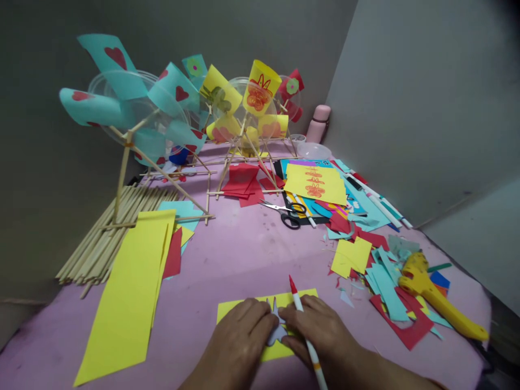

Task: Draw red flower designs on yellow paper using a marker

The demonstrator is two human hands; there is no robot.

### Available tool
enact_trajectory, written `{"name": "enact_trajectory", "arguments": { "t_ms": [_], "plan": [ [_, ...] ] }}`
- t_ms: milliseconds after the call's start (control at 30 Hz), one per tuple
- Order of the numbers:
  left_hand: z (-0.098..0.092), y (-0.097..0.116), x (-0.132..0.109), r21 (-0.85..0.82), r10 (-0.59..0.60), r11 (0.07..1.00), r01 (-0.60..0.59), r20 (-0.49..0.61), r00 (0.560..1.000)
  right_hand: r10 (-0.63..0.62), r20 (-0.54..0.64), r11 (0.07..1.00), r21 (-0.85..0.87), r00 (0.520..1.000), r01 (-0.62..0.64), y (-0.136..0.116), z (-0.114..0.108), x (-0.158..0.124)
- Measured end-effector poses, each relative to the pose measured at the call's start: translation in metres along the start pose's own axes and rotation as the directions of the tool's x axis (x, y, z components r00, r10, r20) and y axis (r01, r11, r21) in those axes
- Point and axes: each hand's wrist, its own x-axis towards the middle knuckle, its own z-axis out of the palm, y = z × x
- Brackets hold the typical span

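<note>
Both my hands rest on a yellow paper strip [227, 310] near the front edge of the pink surface [244, 254]. My left hand [239, 336] presses its fingers down on a small grey cut-out shape [277, 331] lying on the strip. My right hand [320, 327] also touches that shape with its fingertips and grips a white pen with a red tip [303, 319], which points away from me.
Long yellow sheets [130, 292] and a bundle of wooden sticks [109, 233] lie at the left. Paper windmill models [134, 103] stand at the back. Scissors [286, 212], paper scraps [385, 287], a yellow glue gun [439, 298] and a pink bottle [317, 123] sit to the right.
</note>
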Motion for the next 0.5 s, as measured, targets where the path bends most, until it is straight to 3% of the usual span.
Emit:
{"name": "enact_trajectory", "arguments": {
  "t_ms": [267, 500],
  "plan": [
    [0.0047, -0.0006, -0.001, 0.052, 0.075, 0.996, -0.075, -0.005, 0.997, -0.037, -0.048, 0.999, -0.016, 0.998, 0.037, 0.0039, 0.0036, -0.0008],
    [0.0077, 0.0058, 0.0037, 0.341, 0.204, 0.931, -0.132, -0.186, 0.961, -0.05, -0.055, 0.998, -0.035, 0.997, 0.048, 0.0053, 0.0049, -0.0014]
  ]
}}
